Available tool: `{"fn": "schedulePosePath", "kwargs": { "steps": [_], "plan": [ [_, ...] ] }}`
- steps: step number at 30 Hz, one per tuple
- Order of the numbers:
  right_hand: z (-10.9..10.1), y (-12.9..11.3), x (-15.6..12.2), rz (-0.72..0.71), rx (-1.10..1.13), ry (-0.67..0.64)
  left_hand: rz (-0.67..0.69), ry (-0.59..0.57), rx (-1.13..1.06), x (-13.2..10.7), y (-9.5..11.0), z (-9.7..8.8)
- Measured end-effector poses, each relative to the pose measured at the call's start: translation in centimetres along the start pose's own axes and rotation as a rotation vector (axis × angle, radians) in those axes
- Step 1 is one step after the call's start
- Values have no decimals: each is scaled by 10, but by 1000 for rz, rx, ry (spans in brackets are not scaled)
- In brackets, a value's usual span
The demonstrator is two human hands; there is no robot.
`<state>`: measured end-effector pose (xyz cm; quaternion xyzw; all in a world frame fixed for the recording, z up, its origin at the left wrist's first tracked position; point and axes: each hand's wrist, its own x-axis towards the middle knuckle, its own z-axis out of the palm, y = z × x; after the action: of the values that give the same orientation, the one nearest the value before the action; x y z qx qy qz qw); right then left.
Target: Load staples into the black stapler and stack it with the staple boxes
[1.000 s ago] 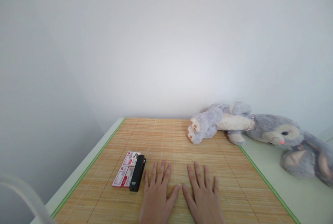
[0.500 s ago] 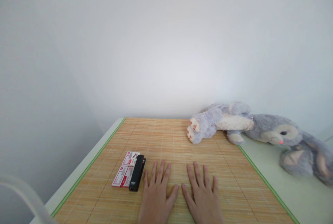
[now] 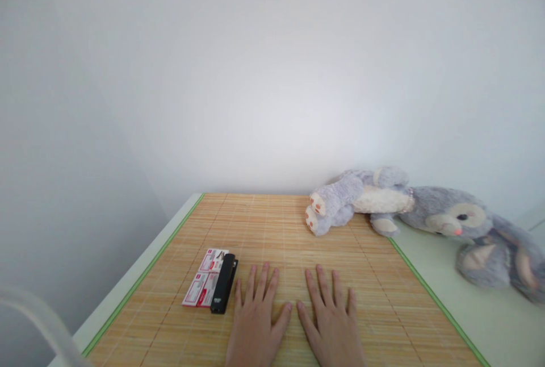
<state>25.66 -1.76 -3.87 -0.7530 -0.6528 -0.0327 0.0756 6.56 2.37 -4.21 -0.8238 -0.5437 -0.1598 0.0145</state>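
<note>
On the bamboo mat (image 3: pixel 272 230), close to the person's side of the table (image 3: pixel 489 321), the left hand (image 3: pixel 255 330) and the right hand (image 3: pixel 332 327) lay palm down, side by side, fingers spread and pointing away from the body. Both were fully open and had hold of nothing; the thumbs pointed toward each other with a narrow gap between them. Just beyond the left little finger was a black stapler (image 3: pixel 223 284), lying lengthwise and slightly slanted. Small red-and-white boxes (image 3: pixel 204 282) were grouped at its left side, though whether it touched them or partly covered them could not be told. Farther back, a grey plush rabbit (image 3: pixel 378 199) lay near the wall (image 3: pixel 272 71), its feet over the mat and its head and ears over the pale tabletop to the right. Green edging (image 3: pixel 145 271) bordered the mat's sides, and a pale curved object (image 3: pixel 42 316), blurred, showed at lower left.
</note>
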Motion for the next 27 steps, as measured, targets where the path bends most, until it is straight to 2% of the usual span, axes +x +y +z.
{"fn": "schedulePosePath", "kwargs": {
  "steps": [27],
  "plan": [
    [0, 0, 0, -1, 2, 1, -9, -23, -23, 0, 1, -1]
  ]
}}
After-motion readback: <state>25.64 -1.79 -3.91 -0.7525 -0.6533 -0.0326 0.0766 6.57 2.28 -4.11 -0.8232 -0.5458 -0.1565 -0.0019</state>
